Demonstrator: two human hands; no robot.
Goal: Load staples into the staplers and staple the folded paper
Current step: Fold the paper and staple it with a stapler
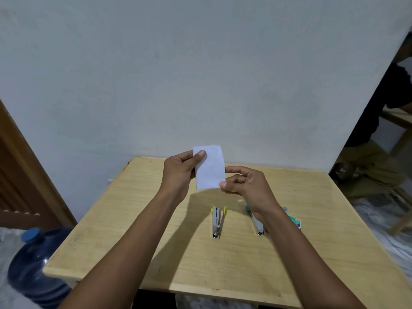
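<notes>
**Pale wooden counter, folded paper held up in both hands**

Bare grey wall [200,74] backs a light wooden counter [133,241], and above its far edge, at the middle of the frame, the folded paper [210,168] is held upright, clear of the surface. The left hand [178,170] has a closed grip on the paper's upper left corner, thumb on the front and fingers behind. The right hand [245,184] pinches the lower right edge between thumb and forefinger.

Below the paper, two staplers lie on the counter, well apart from it. The yellow-trimmed stapler [216,221] sits at centre and looks hinged open. The second stapler [257,224] lies to its right, half covered by the right forearm. A small green staple box [295,221] shows just past that arm.

This looks like the paper being readied before stapling. Next, one hand would have to let go, pick up a stapler and bring its mouth over an edge of the paper.

Whether either magazine holds staples cannot be made out. A blue water jug [33,264] stands at lower left, and a seated person [379,141] is cut off at the right edge.
</notes>
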